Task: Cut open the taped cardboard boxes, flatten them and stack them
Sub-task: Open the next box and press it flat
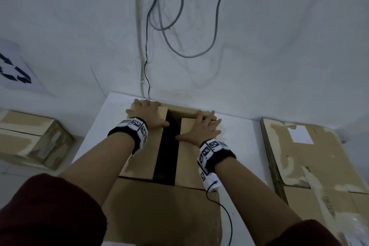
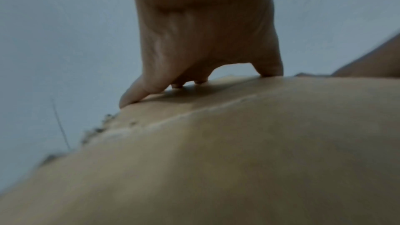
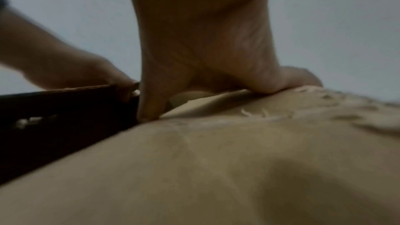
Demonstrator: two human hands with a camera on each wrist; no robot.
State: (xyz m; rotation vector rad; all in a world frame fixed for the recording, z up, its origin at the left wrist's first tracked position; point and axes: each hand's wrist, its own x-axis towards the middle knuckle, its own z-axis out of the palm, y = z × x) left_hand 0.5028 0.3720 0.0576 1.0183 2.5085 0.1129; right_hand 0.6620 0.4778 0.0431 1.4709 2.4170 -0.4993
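No legible text; only a recycling-arrows sign (image 1: 15, 72) on the left white surface.

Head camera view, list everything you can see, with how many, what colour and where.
Open box: one, brown, on the table, flaps parted.
Table: one, white, centre.
Closed box: one, brown, left.
Flattened boxes: a stack, brown, right.
Cables: several, grey and black, on the wall.
Recycling sign: one, white with dark arrows, far left.
Left hand: flat on the left flap.
Right hand: flat on the right flap.
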